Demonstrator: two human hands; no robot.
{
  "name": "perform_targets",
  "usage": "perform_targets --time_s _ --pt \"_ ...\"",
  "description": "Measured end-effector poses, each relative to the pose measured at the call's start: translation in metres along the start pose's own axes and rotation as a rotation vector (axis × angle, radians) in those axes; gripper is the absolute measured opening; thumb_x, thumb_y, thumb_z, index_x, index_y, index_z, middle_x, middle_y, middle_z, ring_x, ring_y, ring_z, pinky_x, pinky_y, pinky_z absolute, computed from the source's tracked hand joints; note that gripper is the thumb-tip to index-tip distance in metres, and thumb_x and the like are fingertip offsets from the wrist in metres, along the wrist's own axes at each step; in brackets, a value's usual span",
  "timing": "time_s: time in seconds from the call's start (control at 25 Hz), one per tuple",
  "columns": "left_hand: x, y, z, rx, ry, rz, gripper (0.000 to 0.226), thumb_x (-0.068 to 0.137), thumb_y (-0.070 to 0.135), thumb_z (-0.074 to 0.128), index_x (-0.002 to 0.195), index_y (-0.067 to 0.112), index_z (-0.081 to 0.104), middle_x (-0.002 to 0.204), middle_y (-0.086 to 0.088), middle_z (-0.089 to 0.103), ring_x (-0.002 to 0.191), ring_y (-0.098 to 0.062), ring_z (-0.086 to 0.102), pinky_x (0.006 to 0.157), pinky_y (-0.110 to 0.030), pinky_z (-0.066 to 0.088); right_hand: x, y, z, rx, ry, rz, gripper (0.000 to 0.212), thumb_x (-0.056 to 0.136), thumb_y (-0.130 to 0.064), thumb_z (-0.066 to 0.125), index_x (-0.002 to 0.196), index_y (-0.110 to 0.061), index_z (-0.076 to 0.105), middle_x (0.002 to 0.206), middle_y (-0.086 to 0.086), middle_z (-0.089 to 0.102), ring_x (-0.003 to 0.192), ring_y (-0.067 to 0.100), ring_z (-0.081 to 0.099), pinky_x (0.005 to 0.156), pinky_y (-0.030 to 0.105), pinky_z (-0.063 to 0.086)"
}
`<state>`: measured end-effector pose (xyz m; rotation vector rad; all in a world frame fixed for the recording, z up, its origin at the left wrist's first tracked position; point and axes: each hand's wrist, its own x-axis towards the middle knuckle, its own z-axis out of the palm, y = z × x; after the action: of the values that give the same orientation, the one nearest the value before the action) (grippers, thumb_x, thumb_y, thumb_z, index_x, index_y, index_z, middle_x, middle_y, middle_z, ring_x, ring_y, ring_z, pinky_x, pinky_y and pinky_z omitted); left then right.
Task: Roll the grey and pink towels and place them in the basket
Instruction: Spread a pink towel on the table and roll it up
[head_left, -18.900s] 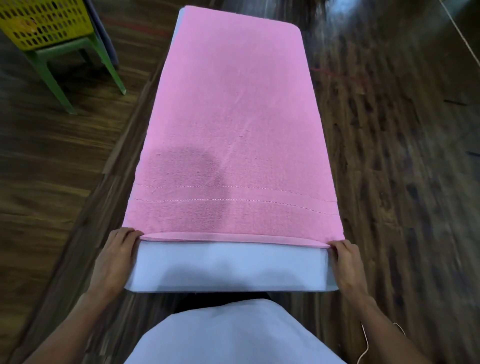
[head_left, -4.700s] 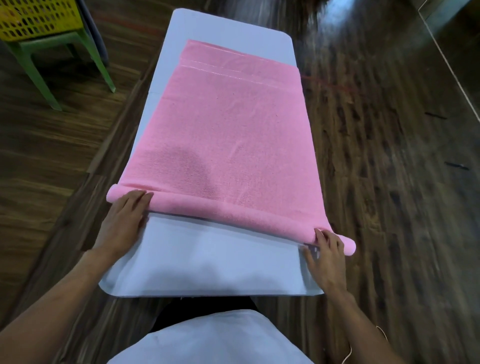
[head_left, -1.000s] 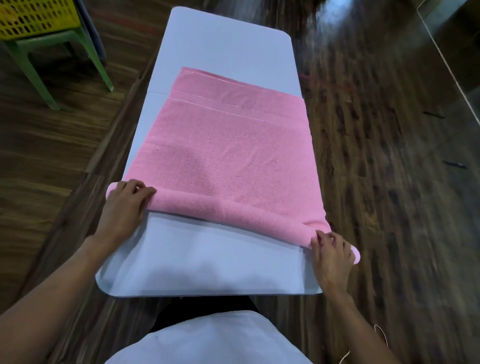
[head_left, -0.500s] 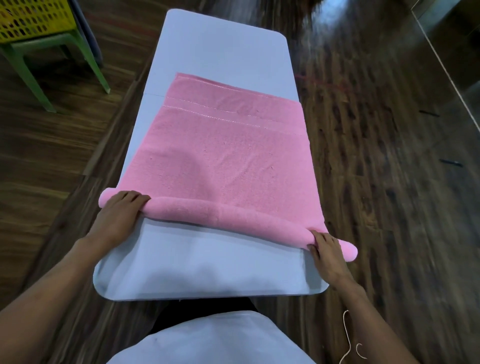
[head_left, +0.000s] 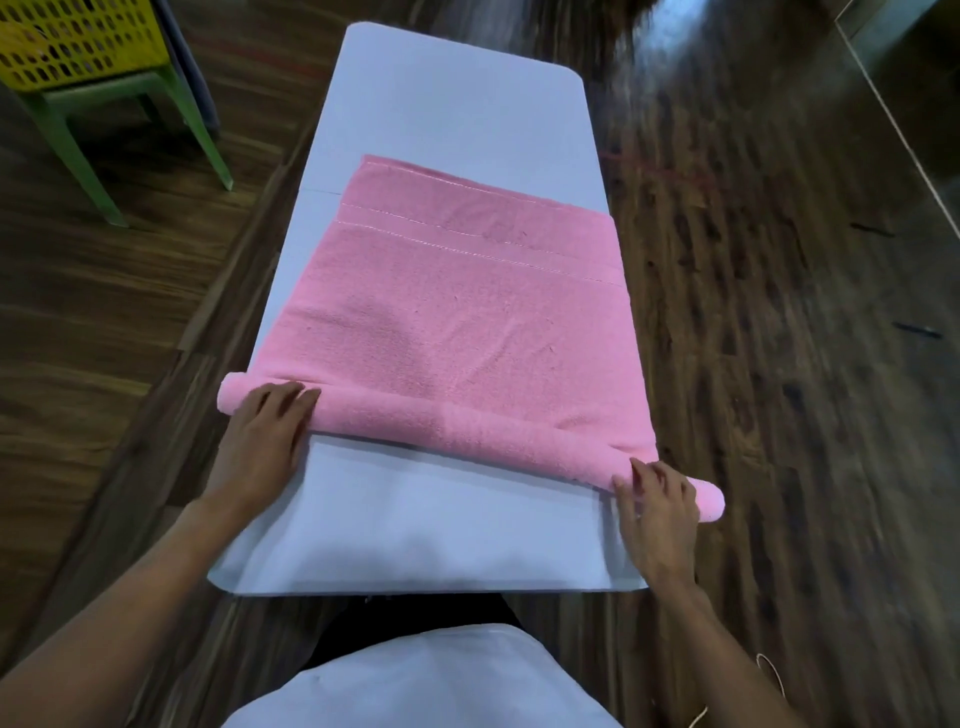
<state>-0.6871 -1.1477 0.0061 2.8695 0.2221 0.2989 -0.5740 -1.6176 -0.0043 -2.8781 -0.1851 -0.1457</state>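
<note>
Hands: my left hand (head_left: 265, 434) and right hand (head_left: 655, 512) press flat, fingers spread, on the roll's ends.
Change: pink towel (head_left: 457, 332) roll thicker than a second ago, more table (head_left: 457, 104) bare.
Meaning: rolling about half done.

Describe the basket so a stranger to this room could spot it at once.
Start from the long white table that runs down the middle of the wooden floor. Look past its far left corner to the top left of the view: there a green stool stands on the floor. The basket sits on that stool, the only yellow thing in sight, its walls pierced with rows of small slots.
</note>
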Motion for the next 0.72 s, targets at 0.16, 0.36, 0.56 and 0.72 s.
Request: perform_targets --time_s 0.16,0.36,0.56,0.72 --pt "0.012 -0.006 0.005 -0.015 -0.105 0.024 0.054 0.082 0.002 0.063 0.135 0.004 0.05 0.13 -0.019 0.053 0.12 -0.04 0.046 0.104 -0.053 0.035 0.009 0.003 -0.003 -0.027 -0.13 -0.044 0.045 0.089 -0.024 0.061 0.131 -0.01 0.054 0.129 0.015 0.056 0.117 0.035 0.053 0.099 0.048 0.045" --pt "0.023 -0.023 -0.006 -0.068 -0.261 -0.013 0.052 0.077 -0.008 0.06 0.126 0.007 0.06 0.121 -0.017 0.062 0.112 -0.037 0.054 0.096 -0.049 0.044 0.022 0.005 -0.011 -0.031 -0.27 -0.054 0.041 0.095 -0.016 0.056 0.135 -0.009 0.052 0.131 0.016 0.055 0.121 0.035 0.05 0.105 0.047 0.037" --pt "0.048 -0.033 -0.02 -0.252 -0.642 -0.042 0.052 0.085 -0.004 0.058 0.134 0.012 0.053 0.131 -0.006 0.057 0.121 -0.027 0.052 0.097 -0.027 0.034 0.035 0.034 -0.018 0.166 -0.475 -0.087 0.034 0.1 -0.011 0.044 0.133 -0.016 0.052 0.133 0.005 0.056 0.116 0.023 0.054 0.106 0.044 0.043" --pt "0.056 -0.021 -0.022 -0.291 -0.19 -0.11 0.028 0.081 0.002 0.067 0.106 0.016 0.07 0.108 -0.01 0.065 0.093 -0.033 0.06 0.08 -0.036 0.045 0.037 0.014 -0.008 0.164 -0.088 0.114 0.019 0.095 -0.017 0.056 0.111 -0.019 0.066 0.12 0.008 0.063 0.105 0.025 0.056 0.092 0.048 0.053"
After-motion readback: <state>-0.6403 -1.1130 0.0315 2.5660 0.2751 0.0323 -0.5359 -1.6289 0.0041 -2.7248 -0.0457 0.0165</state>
